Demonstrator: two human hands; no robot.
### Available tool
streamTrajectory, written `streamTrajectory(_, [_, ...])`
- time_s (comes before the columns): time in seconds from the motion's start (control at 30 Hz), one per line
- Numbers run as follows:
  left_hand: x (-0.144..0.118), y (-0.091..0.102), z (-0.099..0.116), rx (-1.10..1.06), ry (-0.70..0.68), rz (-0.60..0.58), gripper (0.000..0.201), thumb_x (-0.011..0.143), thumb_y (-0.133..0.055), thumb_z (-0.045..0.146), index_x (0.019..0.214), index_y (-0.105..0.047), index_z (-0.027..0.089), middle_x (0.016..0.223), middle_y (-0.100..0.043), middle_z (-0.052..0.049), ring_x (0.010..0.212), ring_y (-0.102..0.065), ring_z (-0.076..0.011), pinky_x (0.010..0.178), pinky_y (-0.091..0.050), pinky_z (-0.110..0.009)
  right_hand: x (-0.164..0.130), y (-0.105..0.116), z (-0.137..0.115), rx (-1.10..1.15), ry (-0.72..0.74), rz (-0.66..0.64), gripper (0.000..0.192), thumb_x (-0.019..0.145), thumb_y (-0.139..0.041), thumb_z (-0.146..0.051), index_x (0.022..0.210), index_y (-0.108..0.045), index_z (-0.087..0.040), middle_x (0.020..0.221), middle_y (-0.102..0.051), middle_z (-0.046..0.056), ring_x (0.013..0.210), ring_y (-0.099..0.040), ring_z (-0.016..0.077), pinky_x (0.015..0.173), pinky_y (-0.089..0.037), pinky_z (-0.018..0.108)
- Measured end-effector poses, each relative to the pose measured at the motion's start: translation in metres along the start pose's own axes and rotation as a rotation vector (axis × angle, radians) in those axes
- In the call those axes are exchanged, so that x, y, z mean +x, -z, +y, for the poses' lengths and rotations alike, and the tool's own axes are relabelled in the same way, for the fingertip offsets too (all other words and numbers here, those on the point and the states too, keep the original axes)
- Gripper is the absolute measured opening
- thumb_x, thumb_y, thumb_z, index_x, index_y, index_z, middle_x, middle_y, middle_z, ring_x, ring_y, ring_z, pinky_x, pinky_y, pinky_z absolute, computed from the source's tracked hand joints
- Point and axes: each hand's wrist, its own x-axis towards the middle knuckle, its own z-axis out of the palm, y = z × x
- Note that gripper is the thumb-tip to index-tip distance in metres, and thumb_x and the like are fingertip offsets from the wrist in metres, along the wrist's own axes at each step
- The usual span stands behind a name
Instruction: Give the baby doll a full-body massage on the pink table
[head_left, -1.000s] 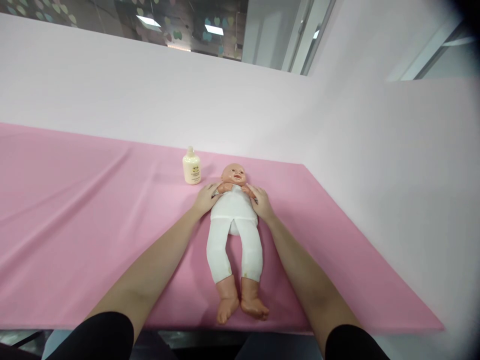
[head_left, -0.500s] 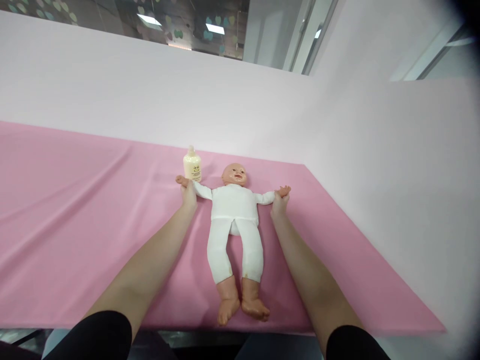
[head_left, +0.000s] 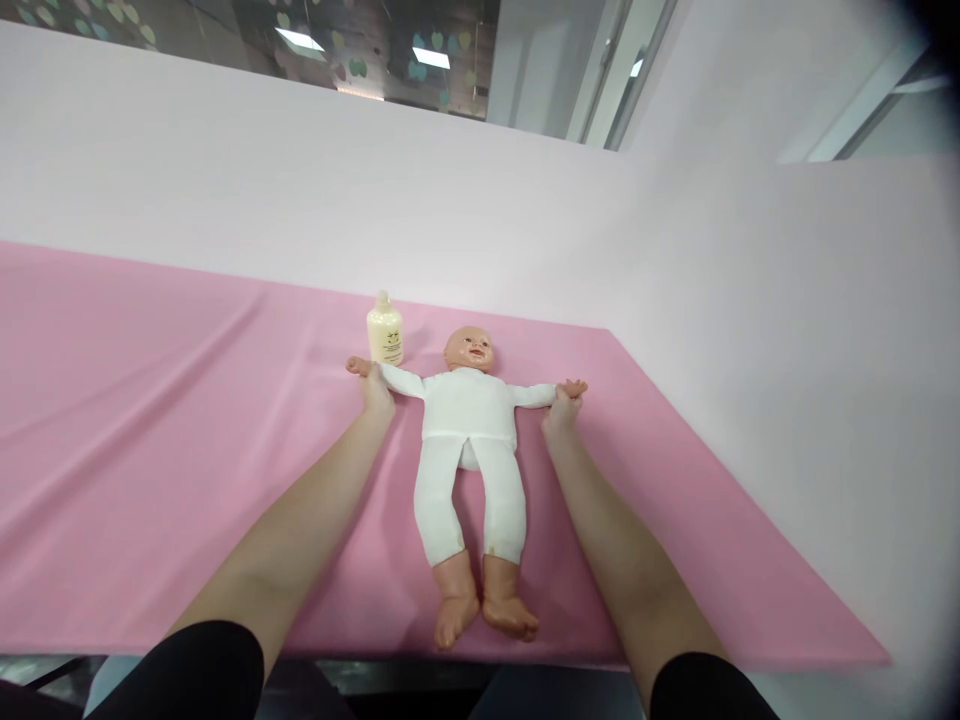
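From the head camera I see a baby doll (head_left: pixel 466 440) lying on its back in a white suit on the table (head_left: pixel 150 420), which is covered in pink cloth, head away from me and feet toward the near edge. Its arms are spread straight out to the sides. My left hand (head_left: pixel 375 393) is closed around the doll's wrist on that side, and my right hand (head_left: pixel 561 410) grips the other wrist the same way. A cream lotion bottle (head_left: pixel 385 333) stands upright just beyond my left hand, very near the doll's outstretched fist. My judgement: if I swing that arm further out or lift it carelessly, the fist or my knuckles could knock the bottle over. Pulling both arms hard could also drag the doll askew on the loose cloth.
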Motion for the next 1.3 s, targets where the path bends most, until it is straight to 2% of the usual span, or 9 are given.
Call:
streamTrajectory(0.1, [-0.006,-0.002,0.003,0.101,-0.105,-0.048,0.035,0.090,-0.048,0.030,0.123,-0.040,0.019,0.130,-0.052,-0.012,0.120,-0.052,-0.0212,0.101,-0.042,-0.036,-0.010,-0.004,-0.011,-0.056,0.128,-0.075,0.064,0.077,-0.051,-0.028,0.137,-0.031,-0.019,0.143,-0.039,0.012,0.130,-0.044,0.0183,0.109,-0.037,0.041])
streamTrajectory(0.3, [-0.031,-0.008,0.014,0.470,-0.500,-0.458,0.060,0.086,-0.055,0.030,0.142,-0.032,0.028,0.141,-0.044,-0.008,0.134,-0.037,-0.0224,0.111,-0.030,-0.039,-0.034,-0.015,-0.026,-0.223,0.473,-0.512,0.057,0.083,-0.048,-0.026,0.139,-0.035,-0.020,0.140,-0.046,0.010,0.131,-0.043,0.0184,0.113,-0.029,0.041])
streamTrajectory(0.43, [-0.040,-0.012,0.015,0.752,-0.652,-0.665,0.055,0.086,-0.055,0.030,0.139,-0.042,0.024,0.128,-0.053,-0.010,0.123,-0.046,-0.0260,0.107,-0.034,-0.043,-0.041,-0.017,-0.023,-0.469,0.642,-0.679,0.050,0.086,-0.048,-0.026,0.136,-0.044,-0.022,0.133,-0.053,0.009,0.125,-0.047,0.0210,0.110,-0.033,0.043])
streamTrajectory(0.53, [-0.042,-0.015,0.013,0.927,-0.765,-0.838,0.048,0.086,-0.051,0.023,0.134,-0.050,0.026,0.126,-0.056,-0.008,0.119,-0.048,-0.0252,0.106,-0.034,-0.044,-0.045,-0.017,-0.023,-0.646,0.758,-0.827,0.048,0.085,-0.044,-0.017,0.132,-0.050,-0.025,0.127,-0.057,0.006,0.118,-0.049,0.0218,0.106,-0.036,0.043])
streamTrajectory(0.63, [-0.044,-0.018,0.012,1.021,-0.823,-0.922,0.051,0.085,-0.047,0.014,0.134,-0.051,0.027,0.127,-0.057,-0.006,0.117,-0.049,-0.0241,0.105,-0.034,-0.043,-0.048,-0.019,-0.025,-0.749,0.795,-0.896,0.055,0.081,-0.040,-0.008,0.132,-0.052,-0.026,0.123,-0.059,0.005,0.113,-0.050,0.0219,0.102,-0.038,0.041])
streamTrajectory(0.9, [-0.044,-0.018,0.011,1.063,-0.815,-0.923,0.052,0.084,-0.046,0.013,0.134,-0.050,0.027,0.125,-0.057,-0.006,0.116,-0.049,-0.0245,0.103,-0.036,-0.044,-0.046,-0.020,-0.026,-0.796,0.812,-0.916,0.057,0.081,-0.039,-0.007,0.133,-0.050,-0.026,0.123,-0.059,0.005,0.111,-0.050,0.0224,0.101,-0.039,0.042])
streamTrajectory(1.0, [-0.044,-0.016,0.013,1.006,-0.764,-0.868,0.050,0.086,-0.049,0.020,0.136,-0.048,0.024,0.127,-0.056,-0.009,0.119,-0.048,-0.0265,0.105,-0.035,-0.046,-0.045,-0.017,-0.021,-0.722,0.789,-0.870,0.054,0.084,-0.042,-0.014,0.137,-0.045,-0.025,0.127,-0.056,0.007,0.117,-0.049,0.0232,0.105,-0.037,0.045])
streamTrajectory(1.13, [-0.043,-0.012,0.015,0.755,-0.669,-0.683,0.056,0.088,-0.050,0.029,0.142,-0.035,0.022,0.136,-0.049,-0.011,0.130,-0.041,-0.0264,0.110,-0.030,-0.046,-0.043,-0.016,-0.021,-0.484,0.636,-0.700,0.056,0.087,-0.046,-0.025,0.142,-0.033,-0.022,0.138,-0.048,0.010,0.128,-0.044,0.0212,0.110,-0.033,0.045])
streamTrajectory(1.3, [-0.021,-0.005,0.003,0.443,-0.453,-0.324,0.057,0.092,-0.046,0.038,0.143,-0.022,0.028,0.144,-0.040,-0.009,0.133,-0.040,-0.0202,0.110,-0.034,-0.039,-0.030,-0.015,-0.023,-0.173,0.437,-0.426,0.064,0.083,-0.050,-0.026,0.142,-0.026,-0.019,0.144,-0.039,0.013,0.134,-0.040,0.0185,0.113,-0.030,0.042])
